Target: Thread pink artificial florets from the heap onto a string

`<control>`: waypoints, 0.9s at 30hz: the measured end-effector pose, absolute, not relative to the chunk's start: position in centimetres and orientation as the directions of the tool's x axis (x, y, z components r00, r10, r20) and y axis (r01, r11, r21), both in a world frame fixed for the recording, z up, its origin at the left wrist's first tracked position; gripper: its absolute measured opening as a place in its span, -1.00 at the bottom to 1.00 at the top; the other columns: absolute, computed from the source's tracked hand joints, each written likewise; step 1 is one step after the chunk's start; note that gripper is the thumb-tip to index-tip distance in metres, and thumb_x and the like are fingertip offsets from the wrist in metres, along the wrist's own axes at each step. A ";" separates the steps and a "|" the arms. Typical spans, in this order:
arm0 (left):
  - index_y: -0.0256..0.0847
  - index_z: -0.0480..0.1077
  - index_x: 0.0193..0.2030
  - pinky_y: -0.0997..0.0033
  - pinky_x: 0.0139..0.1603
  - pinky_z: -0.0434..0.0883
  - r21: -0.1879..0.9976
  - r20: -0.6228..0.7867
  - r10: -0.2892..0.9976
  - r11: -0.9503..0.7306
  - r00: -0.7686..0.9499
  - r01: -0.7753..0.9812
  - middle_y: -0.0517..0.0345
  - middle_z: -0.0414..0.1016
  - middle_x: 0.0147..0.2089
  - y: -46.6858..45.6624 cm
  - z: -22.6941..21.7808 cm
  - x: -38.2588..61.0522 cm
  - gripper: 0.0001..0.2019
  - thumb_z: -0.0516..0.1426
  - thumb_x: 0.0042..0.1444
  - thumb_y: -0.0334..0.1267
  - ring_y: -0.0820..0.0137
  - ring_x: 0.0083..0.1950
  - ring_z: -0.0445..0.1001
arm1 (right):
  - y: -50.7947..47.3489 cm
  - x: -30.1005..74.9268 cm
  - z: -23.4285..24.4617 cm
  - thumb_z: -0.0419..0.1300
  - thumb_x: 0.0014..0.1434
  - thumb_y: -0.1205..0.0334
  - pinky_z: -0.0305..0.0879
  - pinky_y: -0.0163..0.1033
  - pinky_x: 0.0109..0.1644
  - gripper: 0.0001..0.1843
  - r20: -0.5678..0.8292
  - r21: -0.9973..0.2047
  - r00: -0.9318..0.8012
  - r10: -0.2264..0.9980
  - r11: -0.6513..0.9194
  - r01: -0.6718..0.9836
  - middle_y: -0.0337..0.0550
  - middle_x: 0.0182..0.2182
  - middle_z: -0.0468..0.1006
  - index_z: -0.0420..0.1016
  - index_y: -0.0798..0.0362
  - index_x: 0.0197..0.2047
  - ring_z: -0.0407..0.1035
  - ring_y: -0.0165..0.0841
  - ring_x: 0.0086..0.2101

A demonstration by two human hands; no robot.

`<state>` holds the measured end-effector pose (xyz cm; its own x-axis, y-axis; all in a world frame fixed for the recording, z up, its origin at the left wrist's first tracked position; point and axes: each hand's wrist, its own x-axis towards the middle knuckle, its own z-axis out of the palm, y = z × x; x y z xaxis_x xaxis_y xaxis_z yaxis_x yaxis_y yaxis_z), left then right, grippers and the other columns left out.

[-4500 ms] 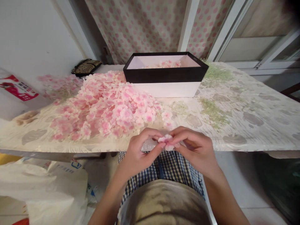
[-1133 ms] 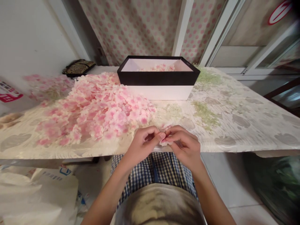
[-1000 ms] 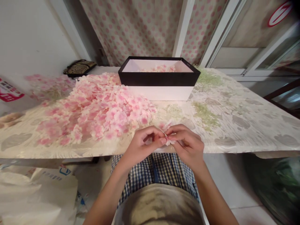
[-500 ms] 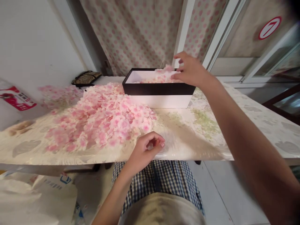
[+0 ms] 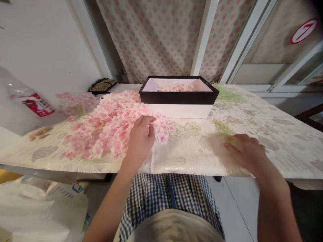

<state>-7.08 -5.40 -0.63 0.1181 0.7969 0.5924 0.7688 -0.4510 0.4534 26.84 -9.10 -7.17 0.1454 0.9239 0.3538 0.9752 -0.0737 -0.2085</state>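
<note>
My left hand (image 5: 141,136) reaches over the right side of a big heap of pink artificial flower heads (image 5: 108,124). Its fingers are bent, with the thumb apart from them, and nothing shows in its grasp. On the right, my right hand (image 5: 246,150) is low over the table at a small patch of thin green pieces (image 5: 223,127). Its fingers are loosely stretched; their tips are blurred against the green. Beyond both hands stands a white box (image 5: 180,110) with a black rim, holding pink flowers (image 5: 176,87) inside.
More green pieces (image 5: 230,94) lie right of the box. A patterned pouch (image 5: 102,86) and a bottle with a red label (image 5: 37,105) are on the left. The table (image 5: 181,164) has a pale cloth. A white bag (image 5: 37,211) sits below, left.
My right hand has come away from the box, down and right to the green pieces. My left hand has moved up and left to the flower heap, its fingers opening from a pinch.
</note>
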 end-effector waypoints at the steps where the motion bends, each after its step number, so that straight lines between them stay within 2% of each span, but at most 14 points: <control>1: -0.32 0.40 0.00 0.13 0.03 0.37 0.316 0.555 0.810 -0.417 0.191 0.852 -0.13 0.48 0.00 -4.5 -0.2 -7.4 -0.67 0.00 0.13 -0.57 0.12 0.04 0.44 | -9.2 26.7 -7.7 0.06 0.17 0.06 0.27 0.14 -0.09 -0.68 0.363 -0.206 0.164 0.917 -0.093 0.974 0.13 -0.07 0.51 0.51 0.02 -0.14 0.37 0.08 -0.08; 3: -0.32 0.39 0.05 0.02 0.09 0.31 0.099 0.454 0.846 -0.360 0.280 0.928 -0.16 0.45 0.09 -3.0 0.3 -7.8 -0.60 0.01 0.08 -0.60 0.02 0.13 0.38 | -9.2 26.2 -8.1 0.07 0.16 0.06 0.26 0.08 -0.12 -0.69 0.381 -0.213 0.181 0.906 -0.105 0.971 0.12 -0.13 0.52 0.51 0.06 -0.20 0.38 0.04 -0.11; 4: -0.32 0.43 -0.01 -0.02 0.10 0.29 0.043 0.426 0.857 -0.341 0.291 0.939 -0.16 0.46 0.08 -2.3 0.4 -7.9 -0.62 0.01 0.07 -0.60 0.00 0.12 0.38 | -9.1 25.9 -8.1 0.07 0.16 0.08 0.25 0.05 -0.15 -0.72 0.389 -0.223 0.187 0.902 -0.105 0.969 0.10 -0.18 0.53 0.50 0.06 -0.25 0.38 0.01 -0.14; 6: -0.33 0.48 -0.19 -0.06 0.08 0.26 0.012 0.420 0.864 -0.312 0.279 0.950 -0.19 0.50 0.00 -1.4 0.4 -7.9 -0.73 0.01 0.08 -0.58 -0.03 0.07 0.40 | -8.8 25.7 -7.9 0.07 0.15 0.14 0.22 0.01 -0.21 -0.78 0.399 -0.228 0.190 0.897 -0.104 0.968 0.06 -0.27 0.54 0.47 0.04 -0.36 0.38 -0.03 -0.21; 8: -0.32 0.47 -0.32 -0.09 0.06 0.24 0.033 0.453 0.856 -0.294 0.248 0.955 -0.21 0.50 -0.04 -1.2 0.4 -7.8 -0.78 0.00 0.13 -0.54 -0.05 0.05 0.39 | -8.6 25.8 -7.8 0.06 0.13 0.19 0.17 -0.01 -0.25 -0.81 0.416 -0.216 0.169 0.893 -0.084 0.973 0.03 -0.33 0.53 0.43 0.02 -0.44 0.37 -0.06 -0.25; 11: -0.27 0.44 -0.35 0.05 0.00 0.30 0.188 0.493 0.843 -0.344 0.215 0.920 -0.10 0.53 -0.12 -1.9 0.6 -7.7 -0.82 0.02 0.19 -0.44 0.08 -0.03 0.44 | -8.3 25.7 -7.8 0.04 0.13 0.24 0.14 -0.03 -0.26 -0.83 0.461 -0.180 0.129 0.878 -0.050 0.982 -0.01 -0.36 0.51 0.36 0.00 -0.47 0.35 -0.09 -0.27; 14: -0.22 0.39 -0.40 0.33 -0.26 0.35 0.403 0.481 0.853 -0.419 0.202 0.814 0.11 0.51 -0.37 -3.6 0.8 -7.5 -0.78 0.01 0.25 -0.32 0.33 -0.32 0.47 | -8.0 25.2 -7.3 -0.02 0.16 0.28 0.14 -0.02 -0.22 -0.84 0.518 -0.150 0.130 0.845 -0.060 0.987 -0.01 -0.37 0.49 0.30 0.00 -0.43 0.34 -0.09 -0.28; 16: -0.21 0.36 -0.42 0.39 -0.36 0.31 0.568 0.459 0.872 -0.435 0.170 0.699 0.17 0.48 -0.44 -4.9 0.6 -7.2 -0.76 0.01 0.27 -0.27 0.39 -0.39 0.44 | -7.8 24.7 -6.7 -0.05 0.16 0.29 0.15 -0.04 -0.22 -0.86 0.556 -0.166 0.137 0.820 -0.052 0.985 0.03 -0.37 0.47 0.28 0.01 -0.39 0.33 -0.10 -0.29; 19: -0.21 0.33 -0.43 0.40 -0.33 0.33 0.770 0.384 0.910 -0.408 0.153 0.491 0.17 0.49 -0.44 -6.5 -0.1 -6.3 -0.76 0.01 0.26 -0.26 0.41 -0.38 0.46 | -7.6 24.0 -5.9 -0.06 0.15 0.29 0.14 -0.13 -0.31 -0.89 0.552 -0.251 0.156 0.819 -0.015 0.968 -0.04 -0.46 0.42 0.27 0.01 -0.33 0.31 -0.18 -0.41; 22: -0.20 0.31 -0.43 0.40 -0.32 0.35 0.852 0.308 0.931 -0.361 0.196 0.378 0.18 0.49 -0.44 -7.8 -0.9 -5.2 -0.75 0.00 0.27 -0.25 0.42 -0.39 0.45 | -7.8 23.5 -5.6 -0.05 0.19 0.26 0.10 -0.19 -0.41 -0.87 0.516 -0.287 0.145 0.844 0.012 0.958 -0.13 -0.52 0.42 0.30 0.00 -0.29 0.28 -0.25 -0.51; 27: -0.19 0.29 -0.41 0.44 -0.34 0.37 0.908 0.253 0.945 -0.306 0.208 0.287 0.19 0.50 -0.44 -9.2 -2.4 -4.0 -0.76 0.02 0.29 -0.21 0.42 -0.37 0.49 | -8.3 23.1 -5.8 -0.04 0.27 0.10 0.25 -0.15 -0.34 -0.71 0.517 -0.331 0.115 0.848 0.074 0.941 -0.04 -0.42 0.58 0.44 0.03 -0.20 0.45 -0.17 -0.43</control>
